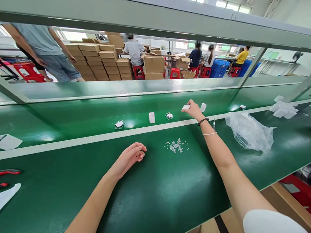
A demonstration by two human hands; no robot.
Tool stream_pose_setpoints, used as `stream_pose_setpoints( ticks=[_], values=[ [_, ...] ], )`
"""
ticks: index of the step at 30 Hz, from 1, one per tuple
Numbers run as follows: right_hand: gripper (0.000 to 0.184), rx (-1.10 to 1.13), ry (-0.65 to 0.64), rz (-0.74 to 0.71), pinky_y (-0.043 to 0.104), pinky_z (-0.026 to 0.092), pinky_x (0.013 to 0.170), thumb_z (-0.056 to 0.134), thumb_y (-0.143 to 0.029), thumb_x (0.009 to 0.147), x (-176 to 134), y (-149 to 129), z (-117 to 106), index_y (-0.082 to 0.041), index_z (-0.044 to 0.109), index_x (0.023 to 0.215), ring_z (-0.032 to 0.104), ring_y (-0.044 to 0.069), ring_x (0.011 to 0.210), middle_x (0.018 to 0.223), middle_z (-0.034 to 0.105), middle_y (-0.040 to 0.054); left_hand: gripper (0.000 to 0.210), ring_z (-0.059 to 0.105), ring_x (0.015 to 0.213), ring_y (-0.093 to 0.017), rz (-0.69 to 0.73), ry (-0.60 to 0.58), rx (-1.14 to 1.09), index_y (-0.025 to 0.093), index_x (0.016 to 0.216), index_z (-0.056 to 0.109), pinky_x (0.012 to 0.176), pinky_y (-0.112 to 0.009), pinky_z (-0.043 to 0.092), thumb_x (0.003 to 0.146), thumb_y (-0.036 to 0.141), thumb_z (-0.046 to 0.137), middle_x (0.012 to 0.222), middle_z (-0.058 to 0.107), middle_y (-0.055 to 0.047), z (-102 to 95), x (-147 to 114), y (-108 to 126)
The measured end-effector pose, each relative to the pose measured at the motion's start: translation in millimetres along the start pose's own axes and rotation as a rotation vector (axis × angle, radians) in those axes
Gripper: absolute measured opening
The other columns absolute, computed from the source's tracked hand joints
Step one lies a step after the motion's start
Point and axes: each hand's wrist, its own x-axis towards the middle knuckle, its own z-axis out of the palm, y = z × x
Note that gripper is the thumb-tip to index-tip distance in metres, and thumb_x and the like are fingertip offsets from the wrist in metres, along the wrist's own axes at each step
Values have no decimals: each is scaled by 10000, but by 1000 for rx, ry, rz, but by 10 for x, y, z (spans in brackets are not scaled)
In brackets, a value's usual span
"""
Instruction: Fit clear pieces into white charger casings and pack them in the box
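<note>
My right hand (193,110) reaches out over the green belt and grips a small white plastic cup (186,107), tipped on its side. Two similar white cups are nearby: one cup (151,117) stands left of that hand, another cup (203,107) is just behind it. Between the hand and the left cup lies a small circuit board with a white part (169,115). My left hand (131,157) rests above the green table with its fingers loosely curled and nothing visible in them. To its right is a scattered pile of tiny whitish pieces (177,145).
A clear plastic bag (250,131) lies at right, with stacked translucent cups (283,107) beyond. Another board (119,124) sits on the belt. Red-handled pliers (5,172) are at far left. A pen-like tool (214,124) lies by my right wrist. A metal shelf beam (159,16) crosses above.
</note>
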Motion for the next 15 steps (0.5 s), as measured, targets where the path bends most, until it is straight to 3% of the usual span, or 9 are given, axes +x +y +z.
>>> stream_pose_setpoints(
  ticks=[2,4,9,15],
  values=[
    [423,-8,-38,-10,405,479,849,789,-239,699,4,32,34,-105,610,1058,557,232,878,1022,590,126,208,472,717,-91,-2,-5,14,185,931,599,618,-240,388,878,383,636,961,588,-24,-9,-2,-4],
    [440,-1,-101,-38,387,474,876,772,-171,693,-5,28,129,-99,634,1104,558,215,887,1082,590,138,204,474,726,-90,1,-5,22,183,940,595,624,-236,391,887,378,628,969,585,-24,-17,1,-12],
    [790,78,-261,-130,330,471,930,699,-106,747,-60,-21,427,-196,412,1477,580,161,921,1291,562,120,200,480,710,-83,4,-19,19,173,915,581,618,-228,381,890,366,625,971,587,-24,-23,10,-31],
    [664,75,-321,-128,391,470,950,656,-170,830,-87,-127,431,-159,449,1460,603,191,968,1337,537,182,218,485,706,-86,9,-20,35,170,912,571,618,-224,389,880,376,633,968,593,-32,-19,0,-29]
  ],
)
